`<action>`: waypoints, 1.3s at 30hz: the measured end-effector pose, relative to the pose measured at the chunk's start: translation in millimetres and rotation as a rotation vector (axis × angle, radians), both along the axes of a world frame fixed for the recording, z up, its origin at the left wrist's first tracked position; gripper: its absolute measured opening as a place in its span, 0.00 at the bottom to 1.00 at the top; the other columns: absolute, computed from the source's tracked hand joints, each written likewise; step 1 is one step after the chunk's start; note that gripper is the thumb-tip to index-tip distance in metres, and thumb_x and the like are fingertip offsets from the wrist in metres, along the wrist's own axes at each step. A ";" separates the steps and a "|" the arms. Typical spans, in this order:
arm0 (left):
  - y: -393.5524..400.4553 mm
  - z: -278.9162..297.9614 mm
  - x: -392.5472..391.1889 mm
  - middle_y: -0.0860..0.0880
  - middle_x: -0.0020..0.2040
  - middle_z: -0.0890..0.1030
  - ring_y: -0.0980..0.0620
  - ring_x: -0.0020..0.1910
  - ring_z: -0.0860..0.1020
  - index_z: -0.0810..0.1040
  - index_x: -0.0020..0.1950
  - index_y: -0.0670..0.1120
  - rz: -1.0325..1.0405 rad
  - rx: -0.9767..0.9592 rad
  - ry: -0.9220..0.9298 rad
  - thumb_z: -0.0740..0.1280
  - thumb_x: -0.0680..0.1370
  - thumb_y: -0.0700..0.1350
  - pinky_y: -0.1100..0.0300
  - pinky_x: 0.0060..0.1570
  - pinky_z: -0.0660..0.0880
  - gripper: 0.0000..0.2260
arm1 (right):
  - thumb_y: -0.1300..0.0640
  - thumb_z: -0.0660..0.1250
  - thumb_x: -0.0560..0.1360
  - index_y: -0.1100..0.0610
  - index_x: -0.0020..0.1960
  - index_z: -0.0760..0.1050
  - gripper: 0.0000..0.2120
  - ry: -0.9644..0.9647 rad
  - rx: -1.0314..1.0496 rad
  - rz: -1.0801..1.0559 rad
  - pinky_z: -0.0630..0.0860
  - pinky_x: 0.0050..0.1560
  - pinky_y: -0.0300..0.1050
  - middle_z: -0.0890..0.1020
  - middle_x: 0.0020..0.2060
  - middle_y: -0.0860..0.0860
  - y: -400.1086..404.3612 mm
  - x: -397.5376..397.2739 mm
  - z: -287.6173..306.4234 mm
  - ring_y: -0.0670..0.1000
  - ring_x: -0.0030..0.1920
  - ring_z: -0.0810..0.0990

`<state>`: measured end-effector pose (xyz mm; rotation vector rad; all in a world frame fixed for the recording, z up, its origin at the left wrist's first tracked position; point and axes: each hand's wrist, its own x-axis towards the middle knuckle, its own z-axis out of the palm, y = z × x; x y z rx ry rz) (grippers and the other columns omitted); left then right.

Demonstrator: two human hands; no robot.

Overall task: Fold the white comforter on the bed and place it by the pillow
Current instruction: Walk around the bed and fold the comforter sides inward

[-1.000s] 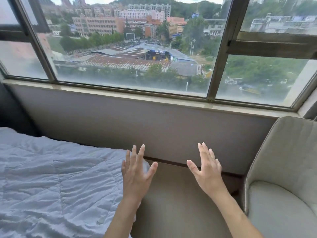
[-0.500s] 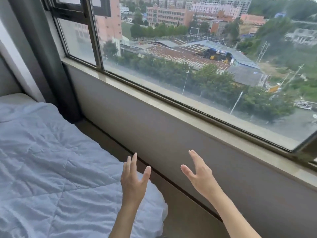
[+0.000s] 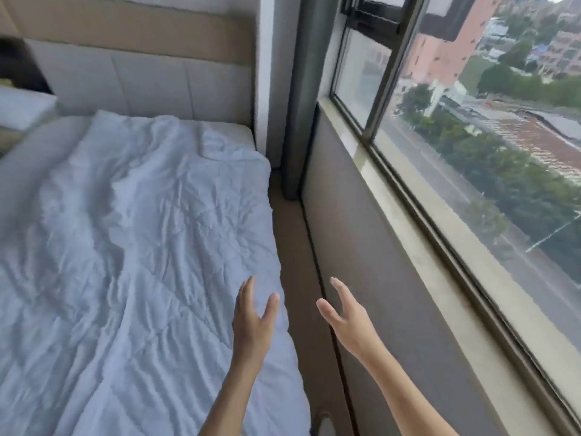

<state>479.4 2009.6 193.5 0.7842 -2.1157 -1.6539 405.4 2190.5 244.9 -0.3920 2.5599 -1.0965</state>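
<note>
The white comforter [image 3: 135, 247] lies spread out and wrinkled over the bed, reaching up to the padded headboard [image 3: 141, 80]. A white pillow [image 3: 22, 105] shows at the far left edge, partly cut off. My left hand [image 3: 253, 322] hovers open above the comforter's right edge, fingers apart, holding nothing. My right hand [image 3: 345, 316] is raised open over the narrow floor gap beside the bed, also empty.
A narrow brown floor strip [image 3: 292, 247] runs between the bed and the grey wall [image 3: 377, 278] under a long window [image 3: 471, 152] on the right. A grey pillar [image 3: 295, 121] stands at the bed's head corner.
The view has swung left from the window and chair toward the bed and headboard. Both hands stay raised and open, now nearer the comforter's right edge.
</note>
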 end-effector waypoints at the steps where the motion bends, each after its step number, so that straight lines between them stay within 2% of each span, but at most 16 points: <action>1: -3.6 -4.4 -2.0 0.51 0.79 0.64 0.53 0.78 0.62 0.63 0.79 0.50 0.095 0.029 -0.018 0.65 0.81 0.55 0.58 0.74 0.60 0.28 | 0.41 0.62 0.80 0.51 0.81 0.56 0.34 -0.032 -0.015 0.072 0.59 0.73 0.39 0.62 0.79 0.47 -13.3 -15.3 -5.5 0.48 0.77 0.63; 3: -11.3 -16.9 1.3 0.49 0.79 0.65 0.52 0.77 0.64 0.64 0.79 0.49 0.285 0.097 -0.032 0.65 0.81 0.56 0.58 0.74 0.61 0.28 | 0.42 0.64 0.80 0.51 0.80 0.57 0.34 -0.115 -0.050 0.203 0.60 0.68 0.37 0.65 0.78 0.49 -38.1 -37.3 -17.3 0.48 0.77 0.62; 5: -12.0 -25.7 10.0 0.50 0.79 0.65 0.52 0.77 0.64 0.64 0.79 0.50 0.473 0.196 -0.052 0.65 0.81 0.55 0.58 0.73 0.62 0.27 | 0.40 0.63 0.79 0.50 0.80 0.58 0.34 -0.206 -0.062 0.325 0.63 0.66 0.39 0.67 0.76 0.48 -55.6 -53.1 -29.1 0.50 0.77 0.63; 7: -6.0 -32.8 24.8 0.50 0.79 0.65 0.52 0.77 0.64 0.63 0.79 0.49 0.625 0.271 -0.059 0.64 0.82 0.54 0.60 0.72 0.62 0.27 | 0.36 0.63 0.76 0.50 0.79 0.60 0.36 -0.269 -0.076 0.426 0.65 0.70 0.44 0.67 0.76 0.48 -69.4 -62.2 -41.3 0.52 0.77 0.64; 9: 0.8 -39.0 46.8 0.50 0.78 0.65 0.51 0.77 0.65 0.63 0.79 0.49 0.761 0.311 -0.092 0.64 0.82 0.53 0.60 0.71 0.61 0.27 | 0.37 0.63 0.76 0.51 0.78 0.61 0.35 -0.347 -0.083 0.485 0.66 0.71 0.48 0.67 0.76 0.49 -82.1 -65.5 -54.7 0.52 0.76 0.65; 12: 13.5 -51.9 91.8 0.48 0.77 0.68 0.50 0.74 0.68 0.65 0.78 0.49 0.981 0.398 -0.105 0.64 0.82 0.54 0.54 0.72 0.65 0.25 | 0.40 0.63 0.78 0.55 0.78 0.62 0.34 -0.442 -0.054 0.586 0.67 0.72 0.50 0.69 0.75 0.51 -98.0 -56.3 -77.9 0.52 0.74 0.69; 15: 32.6 -68.5 130.3 0.47 0.73 0.71 0.52 0.66 0.72 0.68 0.75 0.49 1.161 0.494 -0.095 0.64 0.82 0.54 0.55 0.62 0.69 0.23 | 0.35 0.64 0.76 0.54 0.76 0.65 0.36 -0.568 -0.029 0.610 0.68 0.72 0.56 0.72 0.72 0.51 -108.2 -38.4 -100.1 0.53 0.71 0.71; 18: 59.2 -86.4 144.2 0.48 0.68 0.72 0.51 0.61 0.72 0.69 0.74 0.47 1.297 0.642 -0.080 0.63 0.82 0.55 0.55 0.57 0.68 0.22 | 0.38 0.63 0.78 0.54 0.76 0.65 0.31 -0.791 -0.022 0.563 0.69 0.70 0.58 0.72 0.71 0.51 -111.1 -23.3 -124.3 0.56 0.70 0.73; 21: 87.1 -106.7 134.5 0.48 0.66 0.75 0.48 0.62 0.75 0.70 0.73 0.47 1.402 0.793 -0.062 0.63 0.82 0.55 0.51 0.62 0.73 0.22 | 0.42 0.63 0.80 0.56 0.77 0.64 0.30 -0.990 0.030 0.526 0.66 0.72 0.63 0.73 0.70 0.51 -111.3 -18.4 -147.8 0.60 0.70 0.72; 25: 110.3 -134.8 90.7 0.44 0.63 0.77 0.44 0.58 0.78 0.70 0.72 0.45 1.585 1.113 0.148 0.64 0.83 0.54 0.50 0.60 0.75 0.21 | 0.42 0.64 0.79 0.58 0.74 0.66 0.30 -1.160 0.149 0.420 0.68 0.70 0.63 0.74 0.69 0.55 -116.2 -38.8 -185.3 0.62 0.65 0.76; 28: 122.3 -151.6 47.1 0.40 0.65 0.75 0.41 0.59 0.77 0.69 0.72 0.44 1.745 1.286 0.381 0.64 0.82 0.54 0.49 0.60 0.73 0.22 | 0.40 0.63 0.79 0.59 0.74 0.66 0.31 -1.231 0.254 0.335 0.68 0.71 0.63 0.73 0.70 0.57 -122.3 -75.0 -217.1 0.63 0.66 0.75; 31: 134.9 -166.7 6.1 0.39 0.64 0.76 0.42 0.56 0.78 0.70 0.73 0.43 1.892 1.364 0.517 0.65 0.82 0.55 0.48 0.59 0.73 0.24 | 0.40 0.62 0.79 0.59 0.76 0.63 0.33 -1.248 0.333 0.253 0.71 0.67 0.60 0.71 0.72 0.57 -117.4 -110.9 -243.5 0.64 0.68 0.74; 33: 142.4 -173.5 -17.4 0.39 0.64 0.76 0.41 0.57 0.78 0.69 0.74 0.44 1.960 1.397 0.554 0.65 0.82 0.55 0.48 0.59 0.73 0.25 | 0.40 0.61 0.80 0.58 0.77 0.61 0.33 -1.251 0.365 0.203 0.71 0.64 0.59 0.68 0.74 0.57 -110.4 -126.4 -257.9 0.64 0.70 0.72; 36: 155.2 -186.1 -45.9 0.40 0.66 0.74 0.41 0.61 0.76 0.65 0.77 0.45 1.998 1.443 0.593 0.64 0.82 0.56 0.48 0.60 0.72 0.27 | 0.41 0.61 0.81 0.58 0.78 0.59 0.33 -1.262 0.401 0.116 0.67 0.70 0.60 0.66 0.75 0.58 -95.3 -134.4 -272.0 0.64 0.73 0.68; 39: 161.6 -201.9 -62.6 0.37 0.70 0.71 0.38 0.69 0.72 0.63 0.78 0.44 2.058 1.498 0.617 0.64 0.82 0.56 0.47 0.67 0.71 0.28 | 0.40 0.61 0.80 0.59 0.78 0.59 0.34 -1.271 0.443 0.071 0.64 0.73 0.59 0.65 0.76 0.60 -83.6 -129.2 -287.1 0.63 0.76 0.63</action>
